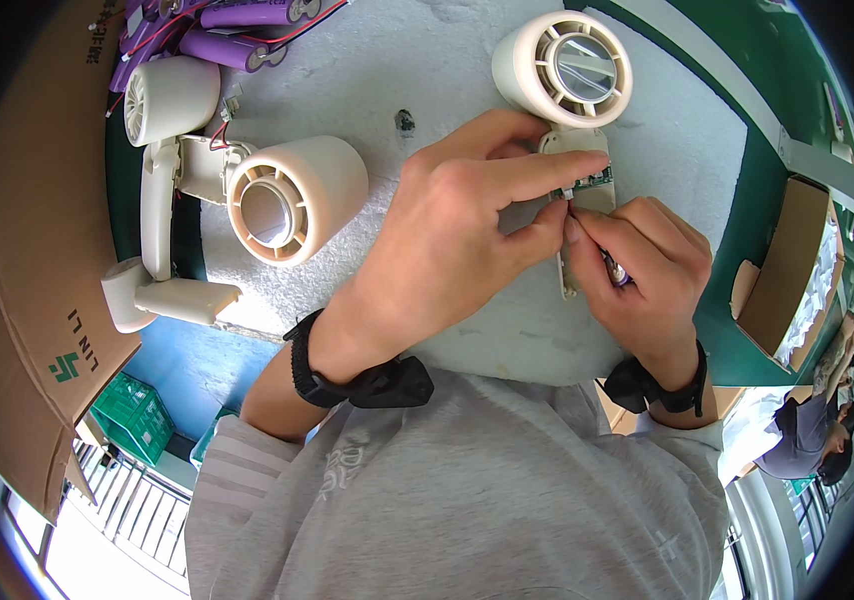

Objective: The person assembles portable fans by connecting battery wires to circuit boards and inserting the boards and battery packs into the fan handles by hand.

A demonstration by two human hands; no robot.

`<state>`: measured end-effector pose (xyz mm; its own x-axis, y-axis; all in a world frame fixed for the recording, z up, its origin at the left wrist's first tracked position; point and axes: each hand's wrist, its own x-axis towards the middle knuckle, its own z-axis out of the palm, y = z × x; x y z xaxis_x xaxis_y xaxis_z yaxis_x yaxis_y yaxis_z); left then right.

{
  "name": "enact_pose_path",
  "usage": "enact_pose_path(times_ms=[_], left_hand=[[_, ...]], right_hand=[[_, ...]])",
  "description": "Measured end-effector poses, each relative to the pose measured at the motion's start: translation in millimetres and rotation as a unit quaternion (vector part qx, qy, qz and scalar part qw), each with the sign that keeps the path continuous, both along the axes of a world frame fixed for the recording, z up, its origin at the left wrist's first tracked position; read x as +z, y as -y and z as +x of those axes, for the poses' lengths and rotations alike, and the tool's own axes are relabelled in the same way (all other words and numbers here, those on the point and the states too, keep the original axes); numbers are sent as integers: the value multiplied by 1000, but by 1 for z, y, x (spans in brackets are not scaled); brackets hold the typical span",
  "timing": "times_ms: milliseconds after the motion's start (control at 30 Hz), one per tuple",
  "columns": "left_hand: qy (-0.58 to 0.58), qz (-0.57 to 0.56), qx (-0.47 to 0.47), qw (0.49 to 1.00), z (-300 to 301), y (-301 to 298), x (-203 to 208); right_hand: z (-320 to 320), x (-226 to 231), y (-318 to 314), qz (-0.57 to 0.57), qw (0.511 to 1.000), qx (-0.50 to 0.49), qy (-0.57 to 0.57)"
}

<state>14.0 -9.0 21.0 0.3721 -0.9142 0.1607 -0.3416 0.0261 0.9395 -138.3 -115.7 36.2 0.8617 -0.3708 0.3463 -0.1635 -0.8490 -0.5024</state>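
1. Head view: the left hand (462, 205) lays its forefinger along a small green circuit board (599, 181); thumb and forefinger are apart, and its grip beneath is hidden.
2. The right hand (652, 270) brings thumb and forefinger together just below the board, at a small white plug (567, 194); whether they clamp it, I cannot tell.
3. The board sits under the left fingertip, in a cream handle (577, 141).
4. Beyond both hands: the handle's round head (564, 70).
5. Left of the left hand: another cream head (319, 195).
6. Right of the right hand: a cardboard box (785, 262).

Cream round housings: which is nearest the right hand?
The top-right housing, up from the right hand; the middle housing and far-left housing lie left of the left hand.
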Motion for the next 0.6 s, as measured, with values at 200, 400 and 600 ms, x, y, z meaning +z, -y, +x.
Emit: enact_pose_path(times_ms=[200,400,600], left_hand=[[-2,-2,3,1000,0,0,0],[5,-6,7,1000,-1,1,-2],[35,-22,23,999,-2,2,-2]], right_hand=[[2,0,1,-26,999,-19,34],[1,3,1,-7,1000,5,3],[2,0,4,11,1000,-4,23]])
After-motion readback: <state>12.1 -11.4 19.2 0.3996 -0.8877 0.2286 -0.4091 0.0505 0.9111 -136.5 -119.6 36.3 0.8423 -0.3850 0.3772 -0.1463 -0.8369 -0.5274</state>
